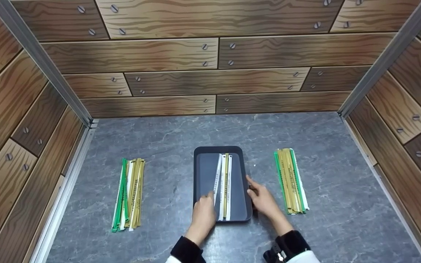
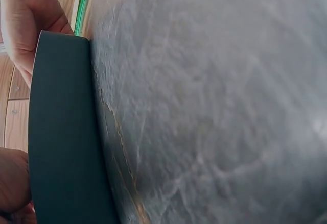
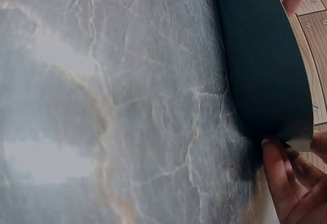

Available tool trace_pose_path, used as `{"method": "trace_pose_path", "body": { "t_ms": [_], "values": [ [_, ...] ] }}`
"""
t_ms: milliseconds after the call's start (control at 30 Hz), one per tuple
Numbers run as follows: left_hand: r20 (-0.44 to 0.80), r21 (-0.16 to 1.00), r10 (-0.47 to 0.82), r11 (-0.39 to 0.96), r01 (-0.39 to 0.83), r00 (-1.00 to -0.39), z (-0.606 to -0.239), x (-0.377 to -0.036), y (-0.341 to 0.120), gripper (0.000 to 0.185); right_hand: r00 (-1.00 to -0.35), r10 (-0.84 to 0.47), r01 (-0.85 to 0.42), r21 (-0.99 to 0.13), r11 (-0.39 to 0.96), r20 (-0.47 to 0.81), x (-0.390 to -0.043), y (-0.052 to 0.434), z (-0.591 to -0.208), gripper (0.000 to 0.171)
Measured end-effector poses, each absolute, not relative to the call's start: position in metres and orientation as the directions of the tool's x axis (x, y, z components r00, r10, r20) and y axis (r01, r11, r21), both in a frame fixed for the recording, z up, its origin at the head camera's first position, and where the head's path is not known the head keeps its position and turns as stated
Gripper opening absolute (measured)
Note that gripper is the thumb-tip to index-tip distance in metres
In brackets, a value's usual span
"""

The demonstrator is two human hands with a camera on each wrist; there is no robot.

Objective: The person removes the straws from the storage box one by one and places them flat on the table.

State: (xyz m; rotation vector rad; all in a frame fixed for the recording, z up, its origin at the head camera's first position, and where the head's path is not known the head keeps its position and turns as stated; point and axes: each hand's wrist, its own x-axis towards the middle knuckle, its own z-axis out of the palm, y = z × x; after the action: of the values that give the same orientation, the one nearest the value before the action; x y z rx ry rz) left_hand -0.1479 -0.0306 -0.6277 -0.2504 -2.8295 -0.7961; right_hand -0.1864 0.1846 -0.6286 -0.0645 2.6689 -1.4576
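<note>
A dark rectangular tray (image 1: 203, 160) lies in the middle of the grey tabletop. Inside it are a few long, thin stick packets, white ones and a gold one (image 1: 226, 182), side by side and lengthwise. My left hand (image 1: 204, 214) reaches over the tray's near left part, fingers curled, pinching a slightly slanted white stick packet (image 1: 217, 177); its fingertips are partly hidden. At the tray's right side, my right hand (image 1: 263, 200) holds the rim. In the right wrist view, fingers (image 3: 278, 170) of that hand touch the tray's lower corner.
A bundle of green, white and gold stick packets (image 1: 134, 193) lies left of the tray. Another such bundle (image 1: 289, 179) lies to the right. Wood-patterned walls (image 1: 170, 56) enclose the back and both sides of the marbled grey tabletop (image 1: 166, 146).
</note>
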Motion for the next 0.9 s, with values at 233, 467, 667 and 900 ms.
{"method": "trace_pose_path", "body": {
  "t_ms": [233,467,667,900],
  "values": [
    [0.271,0.458,0.141,0.851,0.257,-0.952,-0.629,-0.147,-0.03,0.034,-0.994,-0.09,0.006,-0.845,0.534,-0.064,-0.186,0.185,-0.63,0.051],
    [0.305,0.493,0.142,0.823,0.283,-0.942,-0.62,-0.142,-0.035,0.041,-0.994,-0.096,-0.014,-0.84,0.542,-0.046,-0.186,0.186,-0.63,0.052],
    [0.286,0.574,0.096,0.78,0.25,-0.953,-0.603,-0.137,-0.05,0.044,-0.994,-0.088,0.008,-0.834,0.551,-0.069,-0.186,0.185,-0.629,0.052],
    [0.316,0.559,0.011,0.806,0.196,-0.949,-0.595,-0.139,-0.078,0.047,-0.993,-0.068,0.043,-0.839,0.542,-0.094,-0.185,0.184,-0.629,0.052]
  ]
}}
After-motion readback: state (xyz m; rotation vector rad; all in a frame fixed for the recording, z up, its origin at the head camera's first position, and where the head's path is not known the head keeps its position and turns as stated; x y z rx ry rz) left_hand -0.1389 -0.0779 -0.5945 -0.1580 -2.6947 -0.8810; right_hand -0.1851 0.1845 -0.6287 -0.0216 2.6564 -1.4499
